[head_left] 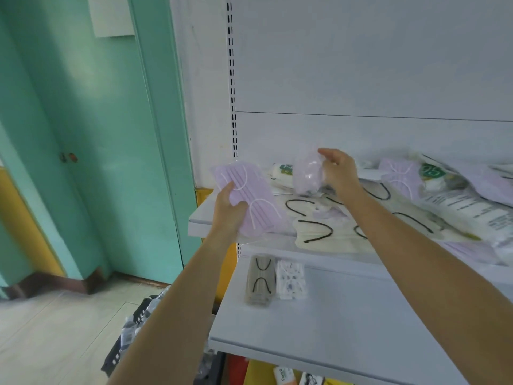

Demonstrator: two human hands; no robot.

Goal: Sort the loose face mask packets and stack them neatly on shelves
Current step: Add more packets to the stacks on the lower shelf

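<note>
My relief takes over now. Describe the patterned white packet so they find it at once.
Find the white shelving unit and drop to its lower shelf, below the heaped upper shelf. Two small piles lie side by side near its back left corner. The patterned white packet is the right one, speckled with bluish print, unlike the grey pile with black ear loops.

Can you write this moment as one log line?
left hand: holds lilac mask packet | right hand: grips second lilac packet | upper shelf: loose pile | lower shelf: grey stack, patterned stack
</note>
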